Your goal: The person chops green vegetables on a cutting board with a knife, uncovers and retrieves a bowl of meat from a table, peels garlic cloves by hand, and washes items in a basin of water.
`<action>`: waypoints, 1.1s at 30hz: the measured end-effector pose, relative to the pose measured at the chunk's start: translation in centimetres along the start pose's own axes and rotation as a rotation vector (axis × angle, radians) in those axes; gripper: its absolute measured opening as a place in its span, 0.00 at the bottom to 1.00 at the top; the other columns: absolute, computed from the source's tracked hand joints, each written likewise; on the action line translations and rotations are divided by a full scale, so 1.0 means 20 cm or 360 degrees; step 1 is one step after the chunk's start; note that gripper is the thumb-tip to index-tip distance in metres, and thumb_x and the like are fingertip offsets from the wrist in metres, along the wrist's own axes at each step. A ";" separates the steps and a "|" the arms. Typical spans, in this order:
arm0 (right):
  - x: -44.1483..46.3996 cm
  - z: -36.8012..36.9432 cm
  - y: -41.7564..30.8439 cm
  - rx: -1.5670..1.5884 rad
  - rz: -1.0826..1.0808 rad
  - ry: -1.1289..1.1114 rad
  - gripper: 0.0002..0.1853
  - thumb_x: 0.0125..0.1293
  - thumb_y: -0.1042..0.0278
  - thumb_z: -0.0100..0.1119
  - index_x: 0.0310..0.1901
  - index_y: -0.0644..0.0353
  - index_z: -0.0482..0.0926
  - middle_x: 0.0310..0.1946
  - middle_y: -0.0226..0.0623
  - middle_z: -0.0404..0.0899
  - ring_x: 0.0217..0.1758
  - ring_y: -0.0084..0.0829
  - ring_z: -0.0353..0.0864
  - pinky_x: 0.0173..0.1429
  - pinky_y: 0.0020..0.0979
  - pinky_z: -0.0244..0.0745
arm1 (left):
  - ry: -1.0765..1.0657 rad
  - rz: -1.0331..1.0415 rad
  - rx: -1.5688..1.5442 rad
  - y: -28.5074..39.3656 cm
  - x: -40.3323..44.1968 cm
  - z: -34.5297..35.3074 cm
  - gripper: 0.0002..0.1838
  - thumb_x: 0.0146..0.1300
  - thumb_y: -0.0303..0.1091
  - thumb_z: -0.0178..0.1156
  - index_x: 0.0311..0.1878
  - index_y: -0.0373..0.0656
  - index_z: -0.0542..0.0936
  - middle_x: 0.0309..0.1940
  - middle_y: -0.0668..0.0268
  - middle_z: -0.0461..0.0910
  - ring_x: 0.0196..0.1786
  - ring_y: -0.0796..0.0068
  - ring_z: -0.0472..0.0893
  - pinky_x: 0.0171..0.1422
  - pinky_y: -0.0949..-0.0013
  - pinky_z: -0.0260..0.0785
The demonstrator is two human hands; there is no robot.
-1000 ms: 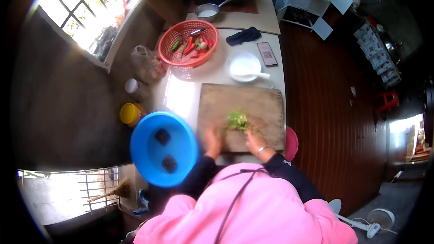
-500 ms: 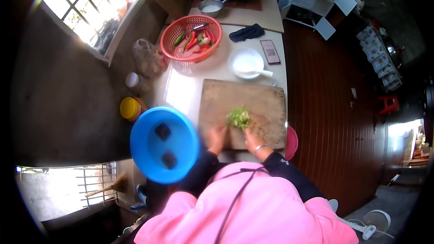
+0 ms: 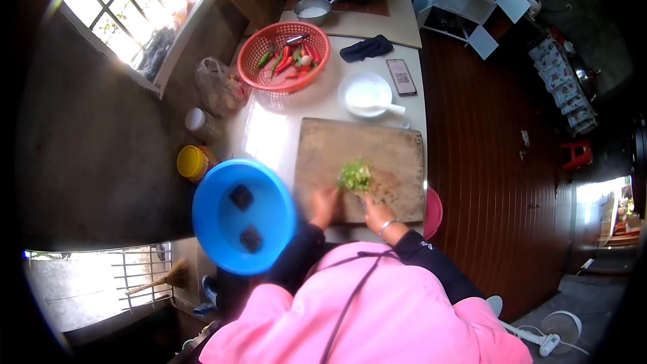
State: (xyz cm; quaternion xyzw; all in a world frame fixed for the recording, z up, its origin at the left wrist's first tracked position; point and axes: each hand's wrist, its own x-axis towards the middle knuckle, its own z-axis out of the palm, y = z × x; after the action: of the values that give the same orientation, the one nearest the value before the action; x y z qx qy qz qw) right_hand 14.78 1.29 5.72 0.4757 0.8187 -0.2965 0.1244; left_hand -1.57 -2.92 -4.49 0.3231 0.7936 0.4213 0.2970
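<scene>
A pile of chopped green vegetable [image 3: 355, 175] lies on the wooden cutting board [image 3: 360, 138]. My left hand [image 3: 325, 205] is at the board's lower left, at the near-left edge of the pile; its fingers are blurred. On the other side, my right hand [image 3: 379, 214], with a bracelet at the wrist, is closed around something thin, perhaps a handle, just below the pile. What it holds is too small to name. Small pale bits are scattered on the board to the right of the pile.
A blue basin [image 3: 202, 219] with two dark pieces stands left of the board. Beyond are a red basket [image 3: 246, 67] of peppers, a white bowl [image 3: 366, 92] with a spoon, a phone [image 3: 402, 77], a dark cloth [image 3: 366, 48] and a strainer [image 3: 313, 11]. Jars stand at left.
Since a second ago, my left hand has moved slightly up and inward, towards the pile. My right hand stays close to the pile's near side. The whole view has shifted slightly.
</scene>
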 end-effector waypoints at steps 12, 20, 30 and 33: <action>-0.03 -0.05 -0.01 0.0089 -0.0088 -0.0005 0.17 0.53 0.69 0.50 0.45 0.57 0.63 0.26 0.52 0.76 0.33 0.52 0.76 0.38 0.47 0.69 | -0.0018 -0.0033 0.0056 0.07 -0.01 -0.03 0.07 0.50 0.32 0.61 0.30 0.38 0.81 0.20 0.61 0.79 0.19 0.77 0.77 0.26 0.72 0.69; 0.01 0.01 -0.01 0.0012 -0.0024 0.0010 0.14 0.54 0.69 0.50 0.42 0.59 0.63 0.27 0.52 0.76 0.34 0.51 0.76 0.39 0.47 0.69 | -0.0017 0.0084 0.0139 0.11 -0.01 -0.05 0.07 0.50 0.33 0.61 0.29 0.39 0.81 0.20 0.61 0.80 0.20 0.77 0.78 0.27 0.72 0.69; -0.05 -0.08 -0.05 0.0092 -0.0061 0.0029 0.13 0.54 0.69 0.49 0.41 0.59 0.64 0.27 0.51 0.76 0.33 0.52 0.76 0.38 0.47 0.69 | -0.0067 -0.0135 -0.0018 0.13 -0.02 -0.06 0.08 0.50 0.34 0.61 0.30 0.40 0.82 0.20 0.61 0.80 0.20 0.76 0.78 0.27 0.71 0.69; 0.01 0.03 0.00 -0.0041 -0.0142 0.0032 0.13 0.54 0.69 0.49 0.41 0.58 0.64 0.26 0.51 0.76 0.32 0.51 0.76 0.37 0.48 0.69 | -0.0167 -0.0147 -0.0077 0.16 -0.03 -0.10 0.12 0.50 0.33 0.60 0.32 0.33 0.79 0.24 0.56 0.79 0.26 0.69 0.76 0.31 0.65 0.68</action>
State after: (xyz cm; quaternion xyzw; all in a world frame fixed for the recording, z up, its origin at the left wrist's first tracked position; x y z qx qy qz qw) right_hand 14.62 1.02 5.27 0.4402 0.8440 -0.2863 0.1090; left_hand -1.85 -2.88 -0.78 0.3006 0.7806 0.4086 0.3652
